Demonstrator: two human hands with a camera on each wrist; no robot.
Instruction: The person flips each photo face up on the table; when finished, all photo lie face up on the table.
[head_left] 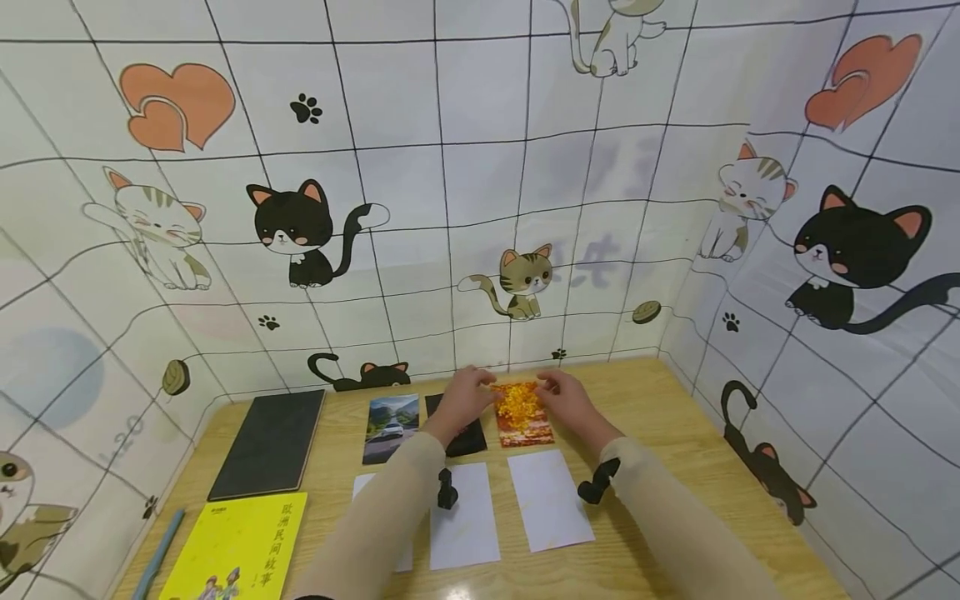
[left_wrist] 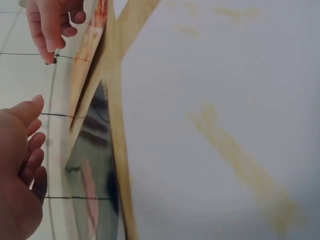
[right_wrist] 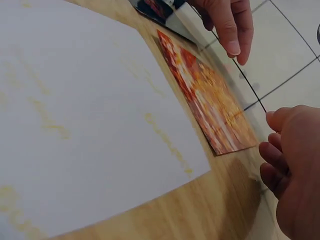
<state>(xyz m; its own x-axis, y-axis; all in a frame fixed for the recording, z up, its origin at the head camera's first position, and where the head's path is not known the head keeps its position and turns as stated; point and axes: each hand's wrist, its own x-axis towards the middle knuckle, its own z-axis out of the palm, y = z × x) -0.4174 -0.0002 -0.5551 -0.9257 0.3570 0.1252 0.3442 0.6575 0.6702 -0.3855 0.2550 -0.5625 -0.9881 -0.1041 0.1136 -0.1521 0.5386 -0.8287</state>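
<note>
An orange autumn photo [head_left: 522, 413] lies flat on the wooden table [head_left: 660, 433] near the back wall. My left hand [head_left: 467, 398] hovers by its upper left corner and my right hand [head_left: 564, 393] by its upper right corner. In the right wrist view the orange photo [right_wrist: 210, 100] lies untouched, with the right hand [right_wrist: 292, 180] and the left hand [right_wrist: 227, 22] both relaxed and holding nothing. A dark glossy photo [head_left: 459, 437] lies partly under my left hand. The left wrist view shows the left hand [left_wrist: 22, 170], the right hand [left_wrist: 50, 25] and that dark photo [left_wrist: 95, 165].
A car landscape photo [head_left: 392, 427] lies left of the dark one. Three white cards [head_left: 549, 500] sit in a row nearer me, one partly hidden by my left arm. A dark notebook [head_left: 270, 442], a yellow book [head_left: 236, 546] and a blue pen [head_left: 157, 554] lie at the left. Cat-patterned walls enclose the table.
</note>
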